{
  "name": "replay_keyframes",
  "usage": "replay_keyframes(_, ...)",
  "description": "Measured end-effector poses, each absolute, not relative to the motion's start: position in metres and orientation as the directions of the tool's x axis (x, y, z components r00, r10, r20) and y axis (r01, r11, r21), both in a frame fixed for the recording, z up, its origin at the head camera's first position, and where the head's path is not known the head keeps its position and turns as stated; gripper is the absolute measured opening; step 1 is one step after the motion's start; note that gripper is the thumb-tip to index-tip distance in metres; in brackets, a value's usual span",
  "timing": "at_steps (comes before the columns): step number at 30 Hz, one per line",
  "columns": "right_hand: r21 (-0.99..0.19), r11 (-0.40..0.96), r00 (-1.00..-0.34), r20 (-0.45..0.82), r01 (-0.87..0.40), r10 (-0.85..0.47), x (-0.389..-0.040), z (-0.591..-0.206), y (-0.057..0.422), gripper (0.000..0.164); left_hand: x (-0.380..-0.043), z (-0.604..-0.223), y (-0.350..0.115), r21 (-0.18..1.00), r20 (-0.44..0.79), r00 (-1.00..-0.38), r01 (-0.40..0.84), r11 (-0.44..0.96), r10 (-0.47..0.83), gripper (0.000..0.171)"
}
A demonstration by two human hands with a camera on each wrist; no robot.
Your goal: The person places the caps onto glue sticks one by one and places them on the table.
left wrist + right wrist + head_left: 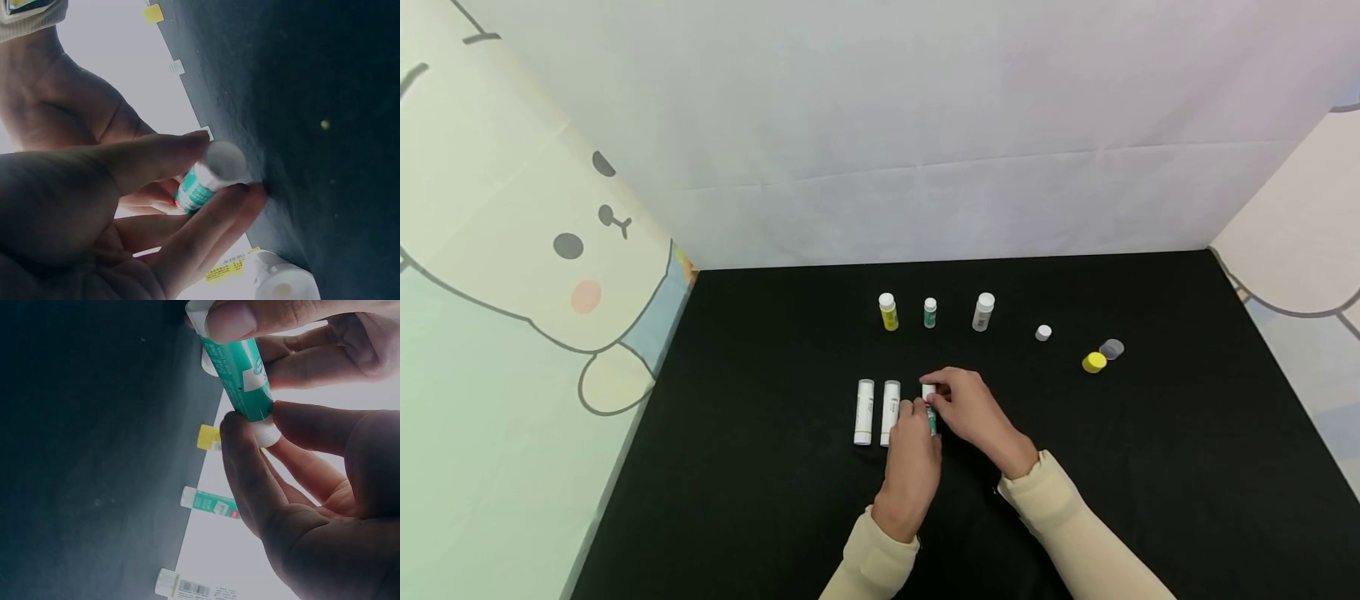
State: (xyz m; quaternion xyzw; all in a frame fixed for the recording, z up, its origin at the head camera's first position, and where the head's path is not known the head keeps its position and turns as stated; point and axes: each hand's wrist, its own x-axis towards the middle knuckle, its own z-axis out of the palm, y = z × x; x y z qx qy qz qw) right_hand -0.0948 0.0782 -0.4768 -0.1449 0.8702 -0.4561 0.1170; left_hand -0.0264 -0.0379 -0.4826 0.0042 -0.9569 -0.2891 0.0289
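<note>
Keep the green stick (240, 378) straight while the left hand (913, 467) and right hand (973, 410) pinch its ends, away from the far edge of the table (760, 350).

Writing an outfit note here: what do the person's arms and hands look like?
The left sleeve and right sleeve are long and cream, with thick cuffs. The left hand and right hand wear no gloves; no rings show. In the left wrist view, a dark item, partly cropped, sits at the right cuff.
</note>
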Motion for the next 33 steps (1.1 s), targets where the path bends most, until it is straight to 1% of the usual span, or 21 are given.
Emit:
replay_keyframes(3,-0.825,0.544,-0.929,-0.067,-0.154,-0.364,-0.095,-0.479,0.077,0.026,-0.026,-0.484,-0.038,0.538,0.064,-0.998,0.013,0.843,-0.026,0.043)
replay_keyframes(7,-0.816,0.557,-0.930,-0.070,-0.154,-0.360,-0.097,-0.482,0.075,0.026,-0.024,-0.484,-0.038,0.491,0.081,-0.997,0.024,0.871,-0.018,0.049)
replay_keyframes(10,-0.804,0.576,-0.931,-0.081,-0.150,-0.356,-0.097,-0.483,0.074,0.025,-0.024,-0.483,-0.037,0.447,0.073,-0.997,0.025,0.894,-0.008,0.053)
replay_keyframes(13,-0.793,0.591,-0.932,-0.088,-0.148,-0.351,-0.098,-0.484,0.073,0.025,-0.023,-0.483,-0.036,0.427,0.056,-0.998,0.018,0.904,-0.006,0.054)
replay_keyframes(17,-0.779,0.608,-0.935,-0.082,-0.155,-0.344,-0.099,-0.485,0.071,0.025,-0.025,-0.481,-0.034,0.421,0.046,-0.999,0.009,0.907,-0.012,0.053)
replay_keyframes(24,-0.737,0.652,-0.939,-0.072,-0.178,-0.337,-0.101,-0.487,0.069,0.022,-0.028,-0.483,-0.034,0.373,0.054,-0.999,0.015,0.928,-0.006,0.047)
replay_keyframes(33,-0.729,0.661,-0.940,-0.070,-0.180,-0.333,-0.102,-0.489,0.066,0.022,-0.029,-0.484,-0.032,0.353,0.059,-0.998,-0.001,0.936,-0.024,0.040)
